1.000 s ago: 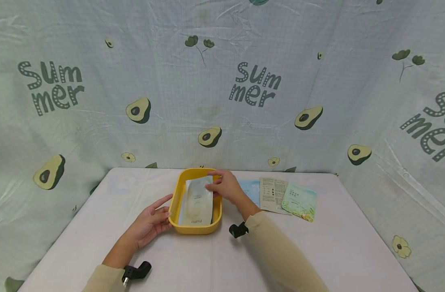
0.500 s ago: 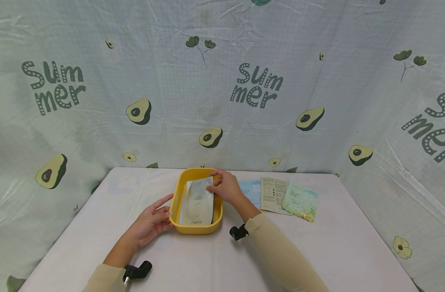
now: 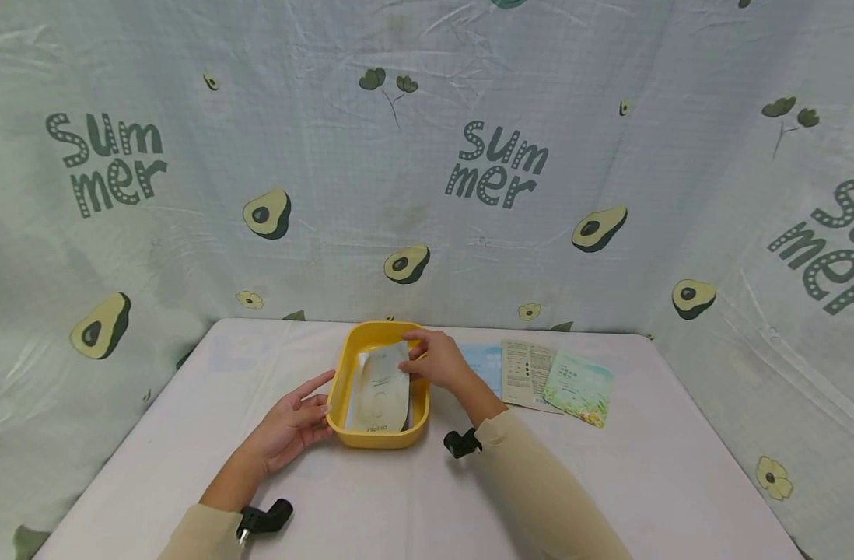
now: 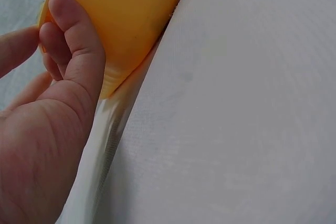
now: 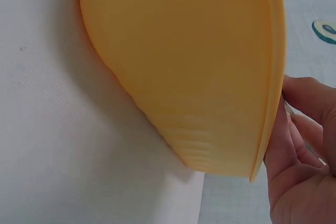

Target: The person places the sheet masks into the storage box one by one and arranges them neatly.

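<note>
A yellow plastic basin (image 3: 381,441) stands at the middle of the table's far side. My left hand (image 3: 283,432) holds its left rim, thumb at the edge and fingers against the outer wall, as the left wrist view also shows. Over the basin's right rim reaches my right hand (image 3: 437,359). Its thumb and fingers pinch the upper right edge of a pale beige sheet mask packet (image 3: 381,389). The packet bends a little and lies over a white and pale blue packet (image 3: 354,400) in the basin. In the right wrist view the basin's wall hides the packets.
Right of the basin lie a blue packet (image 3: 484,364), partly behind the right forearm, a beige printed packet (image 3: 523,377) and a green floral packet (image 3: 579,389) overlapping it. A patterned curtain (image 3: 329,194) rises behind the white table (image 3: 609,482).
The right hand has moved slightly down with the packet, whose upper end now sits lower and curves more. The left hand stays at the basin. The whole view has shifted a little.
</note>
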{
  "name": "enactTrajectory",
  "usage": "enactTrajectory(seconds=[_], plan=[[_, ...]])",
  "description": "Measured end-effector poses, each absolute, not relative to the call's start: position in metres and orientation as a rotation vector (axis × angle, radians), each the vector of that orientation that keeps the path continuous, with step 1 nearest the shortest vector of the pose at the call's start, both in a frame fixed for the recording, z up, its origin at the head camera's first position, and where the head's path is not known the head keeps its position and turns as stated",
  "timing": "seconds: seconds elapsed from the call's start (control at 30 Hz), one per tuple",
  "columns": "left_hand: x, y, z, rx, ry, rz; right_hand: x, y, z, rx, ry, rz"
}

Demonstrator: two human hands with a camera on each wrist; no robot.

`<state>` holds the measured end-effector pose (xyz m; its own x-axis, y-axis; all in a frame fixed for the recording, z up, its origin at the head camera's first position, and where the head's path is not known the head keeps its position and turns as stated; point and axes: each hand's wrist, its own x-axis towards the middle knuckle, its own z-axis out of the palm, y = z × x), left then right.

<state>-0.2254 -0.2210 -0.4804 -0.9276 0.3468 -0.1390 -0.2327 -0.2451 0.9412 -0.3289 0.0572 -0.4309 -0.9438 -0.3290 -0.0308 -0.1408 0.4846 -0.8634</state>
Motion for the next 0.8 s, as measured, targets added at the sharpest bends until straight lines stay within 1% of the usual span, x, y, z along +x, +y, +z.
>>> enactTrajectory(seconds=[0.8], plan=[[-0.2256, -0.2199, -0.4814, 0.167, 1.644, 2.233, -0.3243, 0.062, -0.4288, -0.345, 2.559, -1.445]])
